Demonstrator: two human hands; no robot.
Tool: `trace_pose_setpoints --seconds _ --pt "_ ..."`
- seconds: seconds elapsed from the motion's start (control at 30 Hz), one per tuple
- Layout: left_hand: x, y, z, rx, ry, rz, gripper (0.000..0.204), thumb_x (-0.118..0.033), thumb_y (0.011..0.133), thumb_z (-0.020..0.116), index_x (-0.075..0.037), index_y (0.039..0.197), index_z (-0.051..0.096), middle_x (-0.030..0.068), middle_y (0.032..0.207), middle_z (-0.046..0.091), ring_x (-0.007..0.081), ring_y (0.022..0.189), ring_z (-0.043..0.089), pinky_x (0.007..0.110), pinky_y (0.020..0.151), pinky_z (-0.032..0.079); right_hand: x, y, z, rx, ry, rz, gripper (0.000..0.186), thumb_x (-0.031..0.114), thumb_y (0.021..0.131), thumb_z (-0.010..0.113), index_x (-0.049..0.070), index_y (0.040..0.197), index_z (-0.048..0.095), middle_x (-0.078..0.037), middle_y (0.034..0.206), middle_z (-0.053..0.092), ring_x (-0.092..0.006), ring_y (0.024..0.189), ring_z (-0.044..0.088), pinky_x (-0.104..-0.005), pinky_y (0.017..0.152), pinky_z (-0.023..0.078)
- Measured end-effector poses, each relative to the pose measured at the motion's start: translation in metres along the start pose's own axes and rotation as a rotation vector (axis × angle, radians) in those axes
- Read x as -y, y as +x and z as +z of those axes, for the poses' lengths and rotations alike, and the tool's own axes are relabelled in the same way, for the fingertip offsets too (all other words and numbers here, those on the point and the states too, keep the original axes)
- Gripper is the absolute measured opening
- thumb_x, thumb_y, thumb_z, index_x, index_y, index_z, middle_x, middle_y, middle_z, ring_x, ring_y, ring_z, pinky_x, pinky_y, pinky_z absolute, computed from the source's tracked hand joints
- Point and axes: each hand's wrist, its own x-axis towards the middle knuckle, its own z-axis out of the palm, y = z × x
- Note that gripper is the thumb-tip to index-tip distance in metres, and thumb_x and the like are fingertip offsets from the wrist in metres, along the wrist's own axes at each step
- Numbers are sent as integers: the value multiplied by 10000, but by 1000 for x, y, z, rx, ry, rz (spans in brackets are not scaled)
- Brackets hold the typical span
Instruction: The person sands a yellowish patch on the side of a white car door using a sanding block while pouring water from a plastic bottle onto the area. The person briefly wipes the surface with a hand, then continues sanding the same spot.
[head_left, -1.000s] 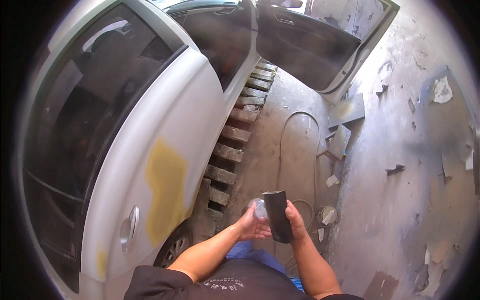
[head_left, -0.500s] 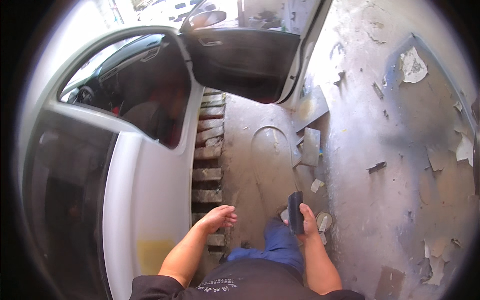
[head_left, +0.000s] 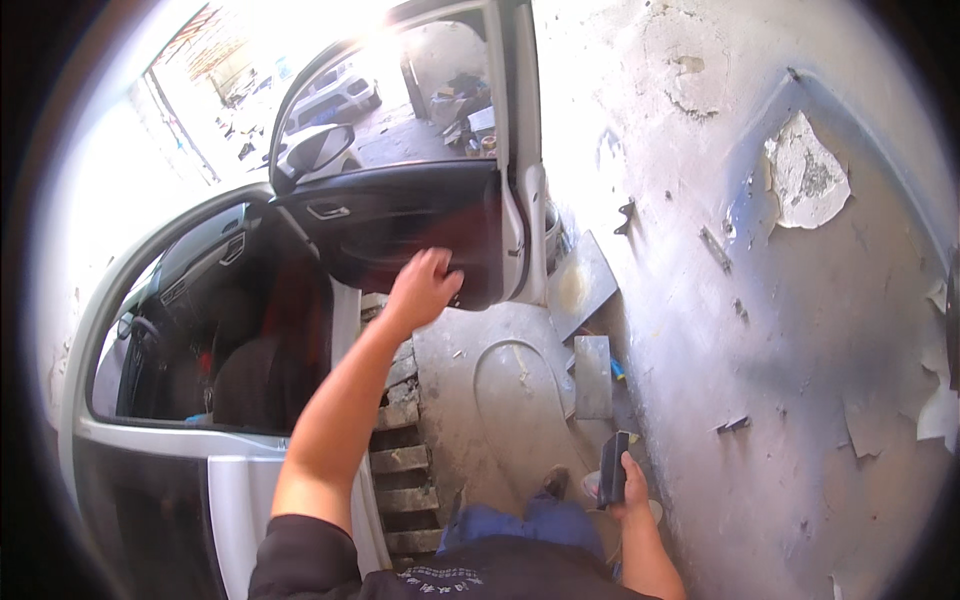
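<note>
My left hand [head_left: 424, 288] reaches forward over the black inner panel of an open car door [head_left: 370, 225]. Its fingers are loosely bent and hold nothing. Whether they touch the panel, I cannot tell. Down at my right side, my right hand [head_left: 635, 484] grips a dark oblong block [head_left: 612, 472], which stands roughly upright with the thumb along its edge. The door belongs to a light-coloured car [head_left: 170, 435] on my left, and its dark cabin shows through the front doorway.
A pale wall [head_left: 690, 330] with peeling paint runs along my right. Flat grey boards [head_left: 592, 375] lean at its foot. Slatted blocks [head_left: 402, 460] line the floor beside the car. A hose-like loop [head_left: 515, 345] lies on the floor. The door's mirror [head_left: 318, 150] sticks out ahead.
My left hand has moved from beside the car forward to the door panel. My view has shifted, and the door appears nearer. The right hand keeps its hold on the block.
</note>
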Motion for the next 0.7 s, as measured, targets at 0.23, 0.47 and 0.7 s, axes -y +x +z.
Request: trace_pose_setpoints --seconds 0.23,0.47,0.7 --pt "-110 208 -26 -94 469 565 475 -237 903 617 -45 1325 511 141 1442 474 365 1131 610 453 969 494 25 12 -1 -64 149 -114 385 422 943 627 77 1110 607 -54 864 631 -195 682 631 -396 546 567" --pt "-158 274 1 80 877 272 342 -116 888 570 -14 1212 613 109 1403 498 319 1053 683 441 832 577 27 -15 3 -272 301 -167 380 447 923 645 107 1090 614 -35 846 619 -196 654 621 -389 517 556" --pt "-152 257 0 27 870 237 248 -98 903 559 -6 1117 643 127 1299 570 308 976 711 424 770 590 18 4 -16 -334 257 -126 376 458 906 661 122 1070 623 -29 844 617 -195 650 617 -399 488 535"
